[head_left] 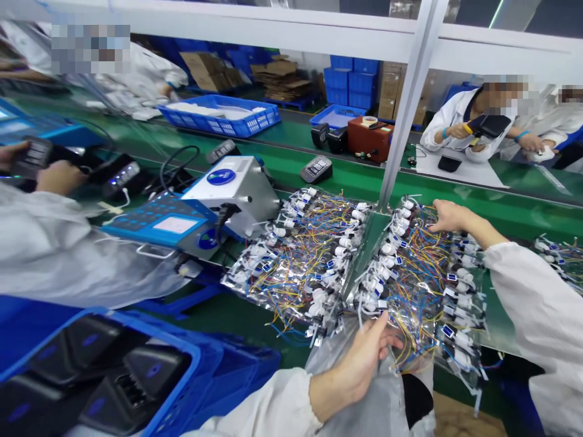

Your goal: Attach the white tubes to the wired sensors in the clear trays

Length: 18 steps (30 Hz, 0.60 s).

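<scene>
A clear plastic tray of wired parts lies tilted over the bench's near edge. It carries rows of small white cylindrical parts with blue labels, and yellow, blue and red wires run between them. My left hand grips its near edge, thumb on top and fingers partly hidden beneath. At the far edge, my right hand has its thumb and fingers around the rim among the wires. A second similar tray of wired parts lies just to the left, a narrow strip of green bench between the two.
A metal post rises behind the trays. Left are a grey-and-blue tester, a blue crate of black housings and a co-worker's sleeve. A blood pressure monitor lies beyond. Co-workers sit across the bench.
</scene>
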### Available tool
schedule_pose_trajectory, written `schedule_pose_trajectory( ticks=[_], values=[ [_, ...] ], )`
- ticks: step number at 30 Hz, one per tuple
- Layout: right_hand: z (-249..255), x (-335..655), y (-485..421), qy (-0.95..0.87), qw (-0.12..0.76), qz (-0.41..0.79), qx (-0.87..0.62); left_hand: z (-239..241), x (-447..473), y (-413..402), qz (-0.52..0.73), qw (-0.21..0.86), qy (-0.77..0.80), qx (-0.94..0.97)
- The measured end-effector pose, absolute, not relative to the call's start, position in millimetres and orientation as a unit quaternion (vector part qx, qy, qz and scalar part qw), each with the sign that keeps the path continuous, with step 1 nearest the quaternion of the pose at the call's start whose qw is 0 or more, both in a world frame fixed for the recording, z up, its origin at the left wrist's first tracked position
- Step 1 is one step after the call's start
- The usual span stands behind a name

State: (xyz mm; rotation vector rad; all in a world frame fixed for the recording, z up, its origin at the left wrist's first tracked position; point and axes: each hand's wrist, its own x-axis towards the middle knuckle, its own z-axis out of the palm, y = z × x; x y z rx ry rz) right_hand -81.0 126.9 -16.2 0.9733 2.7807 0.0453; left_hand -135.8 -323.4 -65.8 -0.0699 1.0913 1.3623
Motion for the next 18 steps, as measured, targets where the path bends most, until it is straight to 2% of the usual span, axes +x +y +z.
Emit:
schedule_pose_trajectory(
  ticks=[9,13,18],
  values=[
    [64.4,-94.3,96.1,0.948,0.101,0.057,0.297,-33.0,-145.1,-354.6,0.634,0.61,0.474,0.035],
    [88.8,-136.2,57.4,0.961,0.083,0.056,0.259,-22.5,-165.8,-392.9,0.661,0.57,0.486,0.048],
    [96.5,-218.4,3.2,0.973,0.075,0.055,0.211,-21.6,-206.0,-440.2,0.718,0.475,0.508,0.015]
  ],
)
